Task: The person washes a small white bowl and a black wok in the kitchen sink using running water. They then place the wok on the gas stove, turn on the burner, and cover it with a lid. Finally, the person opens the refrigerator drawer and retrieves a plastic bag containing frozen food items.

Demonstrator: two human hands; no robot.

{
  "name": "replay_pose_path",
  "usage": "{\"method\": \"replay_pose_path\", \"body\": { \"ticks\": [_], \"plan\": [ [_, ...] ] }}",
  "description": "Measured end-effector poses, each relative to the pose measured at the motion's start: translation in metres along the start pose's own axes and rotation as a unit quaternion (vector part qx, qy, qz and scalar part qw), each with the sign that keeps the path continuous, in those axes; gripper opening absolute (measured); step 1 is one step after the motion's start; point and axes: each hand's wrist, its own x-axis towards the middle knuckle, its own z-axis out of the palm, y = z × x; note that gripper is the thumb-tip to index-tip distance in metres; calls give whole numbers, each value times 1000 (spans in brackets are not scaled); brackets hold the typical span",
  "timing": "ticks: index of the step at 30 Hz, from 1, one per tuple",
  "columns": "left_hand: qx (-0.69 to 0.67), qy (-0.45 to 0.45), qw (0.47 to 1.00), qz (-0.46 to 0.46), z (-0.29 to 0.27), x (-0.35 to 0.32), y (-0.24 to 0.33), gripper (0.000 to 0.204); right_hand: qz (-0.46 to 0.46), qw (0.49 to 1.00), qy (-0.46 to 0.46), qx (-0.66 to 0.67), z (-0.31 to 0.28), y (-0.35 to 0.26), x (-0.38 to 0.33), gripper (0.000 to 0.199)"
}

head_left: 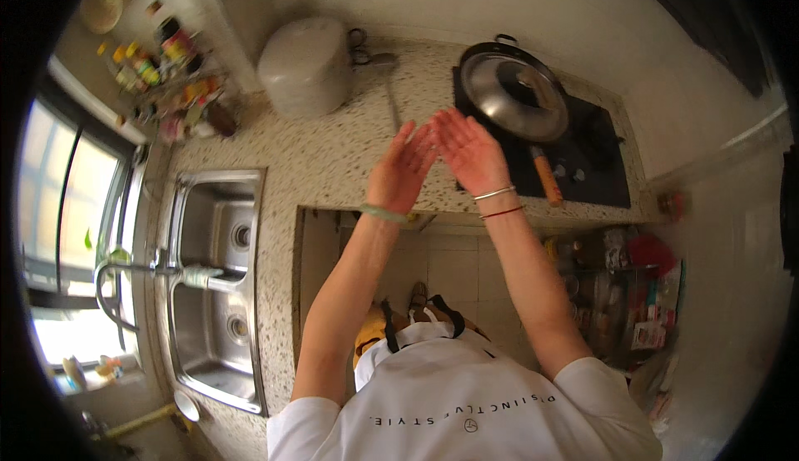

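My left hand (401,171) and my right hand (469,151) are raised side by side above the speckled stone counter (325,149), palms showing and fingers stretched out. Their inner edges touch or nearly touch. Neither hand holds anything. A green bangle (383,213) circles my left wrist, and a silver and a red bracelet (497,201) sit on my right wrist. Just beyond my right hand a wok with a shiny metal lid (514,95) rests on a black cooktop (591,157), its orange-brown handle (547,176) pointing toward me.
A white rice cooker (304,66) stands at the back of the counter, scissors (359,45) beside it. A double steel sink (215,282) with a faucet (137,274) lies left, by a window. A rack of bottles (166,78) fills the far-left corner. Cluttered shelves (637,294) sit lower right.
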Motion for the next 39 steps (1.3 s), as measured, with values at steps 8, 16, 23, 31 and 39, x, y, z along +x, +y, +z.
{"method": "replay_pose_path", "body": {
  "ticks": [8,16,23,31,39],
  "plan": [
    [50,8,988,-149,68,120,-122,39,-193,971,137,31,-75,-147,-24,36],
    [114,68,974,-182,68,198,-160,42,-204,947,241,55,-149,-186,25,26],
    [160,20,962,-222,58,256,-179,35,-154,956,250,24,-145,-189,62,24],
    [169,-12,958,-232,47,284,-195,25,-141,958,240,-77,-155,-193,68,27],
    [157,-33,963,-218,55,281,-196,19,-172,959,213,-71,-155,-196,69,24]
  ]
}}
